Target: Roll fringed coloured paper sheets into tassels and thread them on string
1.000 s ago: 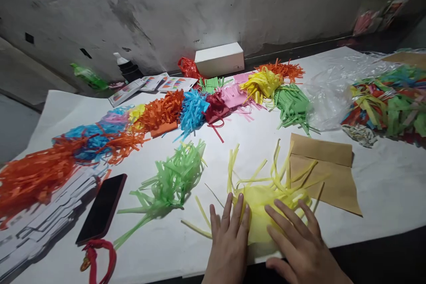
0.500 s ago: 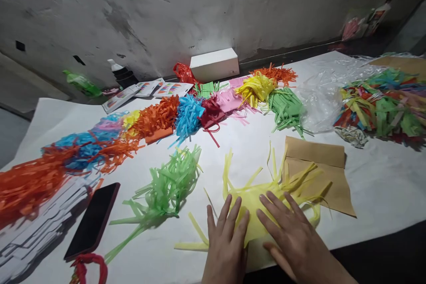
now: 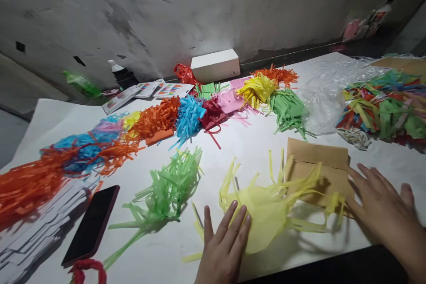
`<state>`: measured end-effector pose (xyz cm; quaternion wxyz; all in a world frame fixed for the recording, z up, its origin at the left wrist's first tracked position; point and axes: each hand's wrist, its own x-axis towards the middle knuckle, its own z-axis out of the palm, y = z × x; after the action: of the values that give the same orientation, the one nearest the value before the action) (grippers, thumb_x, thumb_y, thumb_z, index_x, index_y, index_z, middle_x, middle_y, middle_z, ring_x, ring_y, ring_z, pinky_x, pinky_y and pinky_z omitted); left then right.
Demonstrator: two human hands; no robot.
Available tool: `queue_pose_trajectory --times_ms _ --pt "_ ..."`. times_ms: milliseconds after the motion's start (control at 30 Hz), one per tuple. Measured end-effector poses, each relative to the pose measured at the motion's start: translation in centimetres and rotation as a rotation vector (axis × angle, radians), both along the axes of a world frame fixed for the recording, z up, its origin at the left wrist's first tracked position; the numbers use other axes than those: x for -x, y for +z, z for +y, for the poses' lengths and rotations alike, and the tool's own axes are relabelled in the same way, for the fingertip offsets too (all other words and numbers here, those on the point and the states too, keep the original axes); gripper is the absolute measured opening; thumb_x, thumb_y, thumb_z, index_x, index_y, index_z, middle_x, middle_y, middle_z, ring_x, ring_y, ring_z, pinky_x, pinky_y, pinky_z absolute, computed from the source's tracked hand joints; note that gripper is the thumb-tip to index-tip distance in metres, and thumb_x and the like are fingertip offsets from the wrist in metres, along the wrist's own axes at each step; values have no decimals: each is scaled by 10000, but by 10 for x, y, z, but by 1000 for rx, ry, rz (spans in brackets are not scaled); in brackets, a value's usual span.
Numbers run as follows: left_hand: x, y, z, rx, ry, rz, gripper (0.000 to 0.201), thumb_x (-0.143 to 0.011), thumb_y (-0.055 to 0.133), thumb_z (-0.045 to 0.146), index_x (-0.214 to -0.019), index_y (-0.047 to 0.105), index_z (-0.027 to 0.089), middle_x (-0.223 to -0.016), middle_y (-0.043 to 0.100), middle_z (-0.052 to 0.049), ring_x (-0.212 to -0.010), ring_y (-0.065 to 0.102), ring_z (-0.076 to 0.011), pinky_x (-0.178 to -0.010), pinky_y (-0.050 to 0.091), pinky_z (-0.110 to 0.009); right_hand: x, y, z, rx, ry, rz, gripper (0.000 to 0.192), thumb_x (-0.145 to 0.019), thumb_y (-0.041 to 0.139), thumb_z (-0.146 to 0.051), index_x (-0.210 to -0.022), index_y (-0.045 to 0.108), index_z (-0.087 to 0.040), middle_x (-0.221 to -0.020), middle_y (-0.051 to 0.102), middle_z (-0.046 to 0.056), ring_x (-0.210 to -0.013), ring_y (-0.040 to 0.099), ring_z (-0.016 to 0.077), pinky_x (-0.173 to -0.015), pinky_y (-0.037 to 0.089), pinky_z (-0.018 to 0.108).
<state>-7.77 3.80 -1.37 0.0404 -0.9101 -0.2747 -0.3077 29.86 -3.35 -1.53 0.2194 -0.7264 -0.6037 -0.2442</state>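
A sheet of yellow tissue paper [image 3: 262, 215] with fringed strips lies in front of me, its strips spreading up and to the right. My left hand [image 3: 223, 246] is open, fingers spread, resting on the sheet's left part. To the right, my right hand [image 3: 382, 199] is open with fingers apart, just beyond the yellow strip ends and beside a folded brown paper piece [image 3: 317, 153]. Whether its thumb touches the strips I cannot tell. Some yellow strips lie over the brown paper. A bunch of green tissue fringe [image 3: 169, 191] lies to the left.
A dark phone [image 3: 91, 224] with a red strap [image 3: 88, 270] lies at left, beside slit white paper [image 3: 40, 230]. Colourful fringe bundles [image 3: 189, 113] line the back. A white box [image 3: 215, 65] stands by the wall. Clear plastic [image 3: 324, 111] and a mixed-colour heap [image 3: 386, 106] lie at right.
My right hand has left the middle of the yellow sheet and moved right, past its strips. The strips on that side now reach farther right. My left hand stays on the sheet.
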Motion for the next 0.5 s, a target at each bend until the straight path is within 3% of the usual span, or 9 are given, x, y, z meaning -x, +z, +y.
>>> queue_pose_trajectory --times_ms 67,100,167,200,267,367,500 --pt "-3 -7 -2 28 -25 37 310 -1049 455 198 -1273 666 162 -1302 726 -42 -1350 545 -252 -1256 -13 -620 8 5 -14 28 -13 -40 476 -920 403 -281 -1337 581 -135 -1337 597 287 -1180 596 517 -968 359 814" --pt "-5 -10 -3 38 -31 40 296 -1043 478 218 -1260 673 170 -1292 732 -35 -1336 557 -250 -1259 -16 -609 21 10 -19 38 66 -26 493 -924 420 -245 -1387 543 -129 -1438 535 254 -1307 528 460 -1077 362 719" --pt "-7 -12 -5 46 -43 48 291 -1033 474 187 -1232 686 171 -1271 741 -36 -1315 572 -246 -1259 -19 -602 58 23 -19 71 463 53 475 -924 501 -175 -1391 538 -98 -1517 479 197 -1437 416 332 -1202 344 469" --pt "-9 -13 -7 47 -52 52 308 -1024 453 145 -1219 691 168 -1264 743 -42 -1310 575 -245 -1260 -18 -599 79 28 -16 122 650 11 433 -928 501 -164 -1348 584 -105 -1499 511 174 -1444 407 328 -1238 273 478" --pt "-14 -12 -9 59 -73 27 356 -987 424 68 -1196 695 165 -1254 744 -55 -1308 573 -240 -1262 -2 -590 115 30 -5 175 806 -41 389 -955 472 -104 -1307 635 -136 -1431 599 107 -1415 456 281 -1274 158 490" --pt "-22 -11 -10 134 -23 -93 438 -925 398 -5 -1250 645 156 -1276 720 -95 -1343 537 -236 -1257 58 -595 142 19 10 39 857 88 373 -995 377 -33 -1202 687 -56 -1238 720 126 -1334 548 264 -1254 240 504" --pt "-20 -3 5 289 129 -122 554 -911 505 81 -1459 431 120 -1254 692 -145 -1299 556 -273 -1229 159 -609 143 8 9 -75 962 189 357 -1027 371 -43 -1172 697 -41 -1213 729 147 -1333 550 281 -1206 353 530"
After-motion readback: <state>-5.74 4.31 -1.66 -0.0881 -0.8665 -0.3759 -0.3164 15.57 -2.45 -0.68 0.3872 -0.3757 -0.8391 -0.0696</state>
